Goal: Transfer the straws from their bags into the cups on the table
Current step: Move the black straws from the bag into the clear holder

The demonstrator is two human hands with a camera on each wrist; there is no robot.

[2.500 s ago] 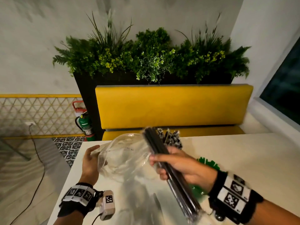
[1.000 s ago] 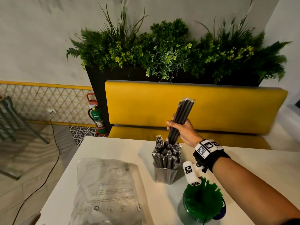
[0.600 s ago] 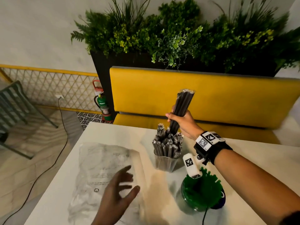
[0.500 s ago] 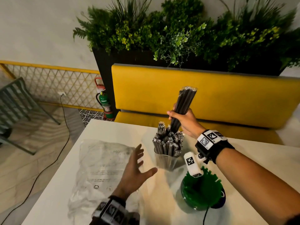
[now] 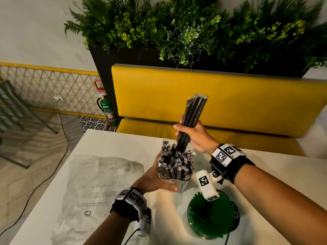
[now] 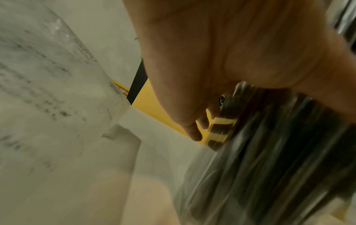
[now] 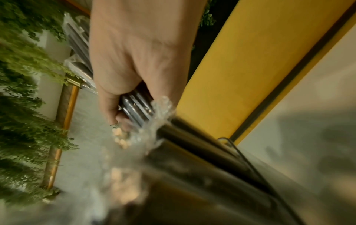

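Note:
On the white table (image 5: 265,174) stands a clear cup (image 5: 178,184) packed with black wrapped straws (image 5: 174,163). My left hand (image 5: 164,175) grips this cup from the left, thumb across its front. My right hand (image 5: 185,131) grips a bundle of black straws (image 5: 192,112) upright just above the cup, with its lower end among the straws' tops. The left wrist view shows my palm (image 6: 231,60) against the cup (image 6: 269,152). The right wrist view shows my fingers (image 7: 115,106) curled round the bundle (image 7: 136,106).
An emptied clear plastic bag (image 5: 99,188) lies flat on the left of the table. A green cup with green straws (image 5: 212,216) stands at the front, under my right wrist. A yellow bench (image 5: 212,99) and planter (image 5: 177,32) are behind the table.
My left hand left the flat bag, reached right and took hold of the clear cup. My right hand keeps the bundle upright at the cup. Earlier the bundle came out of the bag.

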